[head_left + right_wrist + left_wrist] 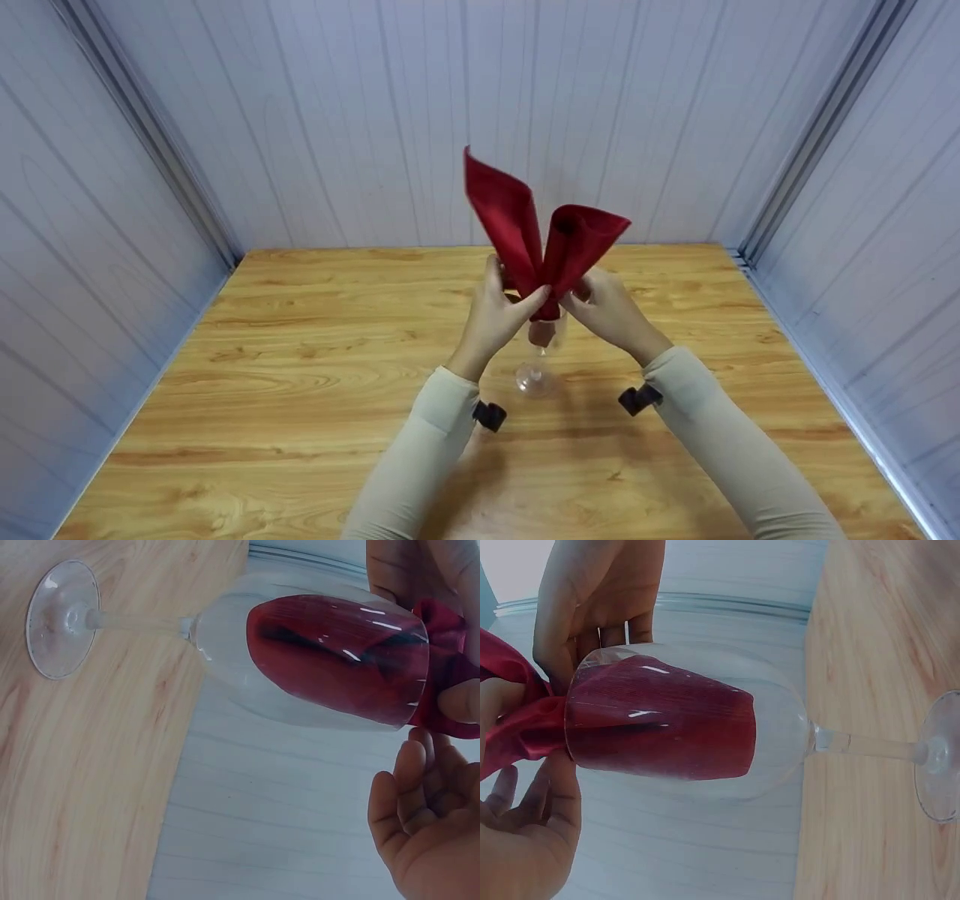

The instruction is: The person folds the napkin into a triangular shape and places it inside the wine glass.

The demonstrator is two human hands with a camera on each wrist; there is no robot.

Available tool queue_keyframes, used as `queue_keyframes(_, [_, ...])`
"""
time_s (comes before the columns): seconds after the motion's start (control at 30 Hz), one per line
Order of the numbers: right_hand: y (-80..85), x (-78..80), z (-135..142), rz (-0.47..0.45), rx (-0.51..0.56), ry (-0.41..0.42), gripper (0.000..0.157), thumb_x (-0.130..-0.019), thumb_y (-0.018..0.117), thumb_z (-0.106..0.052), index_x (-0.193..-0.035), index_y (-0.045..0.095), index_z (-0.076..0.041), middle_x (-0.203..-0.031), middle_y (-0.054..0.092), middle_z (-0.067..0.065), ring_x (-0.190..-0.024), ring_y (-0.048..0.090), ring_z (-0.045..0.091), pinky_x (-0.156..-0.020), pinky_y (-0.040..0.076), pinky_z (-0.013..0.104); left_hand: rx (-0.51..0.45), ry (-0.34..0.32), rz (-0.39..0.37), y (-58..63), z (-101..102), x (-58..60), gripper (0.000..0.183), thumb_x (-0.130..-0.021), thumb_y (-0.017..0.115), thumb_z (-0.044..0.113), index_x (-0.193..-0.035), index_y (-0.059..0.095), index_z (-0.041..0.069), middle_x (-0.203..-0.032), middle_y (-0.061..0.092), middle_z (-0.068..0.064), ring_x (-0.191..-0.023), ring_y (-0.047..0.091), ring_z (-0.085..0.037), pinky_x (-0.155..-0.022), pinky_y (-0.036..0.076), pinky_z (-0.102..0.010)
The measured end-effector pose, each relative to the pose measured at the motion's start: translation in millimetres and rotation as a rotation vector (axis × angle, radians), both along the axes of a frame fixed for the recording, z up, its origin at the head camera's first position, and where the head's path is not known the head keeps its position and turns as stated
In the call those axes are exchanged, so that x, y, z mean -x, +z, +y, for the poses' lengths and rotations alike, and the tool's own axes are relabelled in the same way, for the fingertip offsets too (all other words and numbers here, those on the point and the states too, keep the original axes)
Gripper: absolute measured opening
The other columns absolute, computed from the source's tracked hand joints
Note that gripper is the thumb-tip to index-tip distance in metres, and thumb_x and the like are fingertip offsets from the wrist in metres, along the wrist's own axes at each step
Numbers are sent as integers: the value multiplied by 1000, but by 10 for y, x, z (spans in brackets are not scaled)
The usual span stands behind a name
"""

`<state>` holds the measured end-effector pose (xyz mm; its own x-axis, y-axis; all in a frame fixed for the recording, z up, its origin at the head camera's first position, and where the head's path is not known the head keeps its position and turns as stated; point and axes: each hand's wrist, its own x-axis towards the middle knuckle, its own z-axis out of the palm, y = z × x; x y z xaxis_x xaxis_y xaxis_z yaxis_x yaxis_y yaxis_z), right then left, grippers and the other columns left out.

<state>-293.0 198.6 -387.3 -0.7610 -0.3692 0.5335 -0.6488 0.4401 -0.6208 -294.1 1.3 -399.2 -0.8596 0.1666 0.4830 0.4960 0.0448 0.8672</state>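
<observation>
A folded red napkin (511, 225) stands in a clear stemmed wine glass (534, 381), its two flared, rolled wings spreading above the rim. In the left wrist view the napkin's lower part (660, 720) fills much of the bowl and stops short of its bottom. My left hand (495, 319) pinches the cloth at the rim from the left, thumb on the near side. From the right, my right hand (611, 311) pinches it too, its thumb (461, 701) pressed on the cloth in the right wrist view. Some fingers are hidden behind the napkin.
The glass stands upright on a wood-grain table (300, 390). White panelled walls rise behind it (337, 127) and on both sides. Each sleeved wrist carries a small black camera, one on the left (490, 415) and one on the right (640, 399).
</observation>
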Motion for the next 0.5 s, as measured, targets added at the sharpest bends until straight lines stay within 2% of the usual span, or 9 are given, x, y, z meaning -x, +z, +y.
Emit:
queue_keyframes(0.13, [23, -30, -2, 14, -3, 36, 16, -98, 65, -12, -112, 69, -5, -95, 65, 2, -77, 58, 17, -69, 48, 29, 2, -26, 0, -17, -10, 0, 56, -90, 77, 18, -135, 45, 6, -106, 64, -7, -90, 64, -18, -72, 57, -33])
queue_keyframes(0.23, [41, -52, 16, -44, -36, 38, 19, -98, 66, -16, -114, 68, -7, -98, 65, 1, -80, 59, 18, -71, 49, 34, 9, -31, 2, -17, -6, -1, 51, -90, 76, 18, -131, 49, 5, -105, 65, -6, -89, 65, -18, -72, 57, -33])
queue_keyframes(0.37, [16, -60, -8, -97, -36, 26, 25, -96, 69, -26, -117, 66, -13, -105, 65, -2, -90, 59, 16, -77, 49, 41, 24, 12, 7, -18, 9, -5, 42, -88, 79, 18, -120, 55, 4, -95, 65, -6, -81, 65, -16, -68, 57, -31])
queue_keyframes(0.43, [20, -68, -62, -57, -5, 33, 21, -96, 70, -25, -112, 67, -13, -101, 66, -4, -87, 61, 14, -75, 49, 40, 35, 42, 10, -19, 11, -7, 35, -87, 80, 18, -110, 58, 3, -89, 64, -4, -77, 63, -14, -67, 55, -30])
queue_keyframes(0.5, [43, -77, -120, 21, 38, 43, 14, -96, 70, -19, -105, 68, -8, -93, 67, -1, -82, 62, 14, -73, 50, 36, 37, 61, 9, -16, 11, -14, 30, -86, 81, 20, -102, 61, 4, -83, 63, -4, -73, 61, -13, -65, 53, -29])
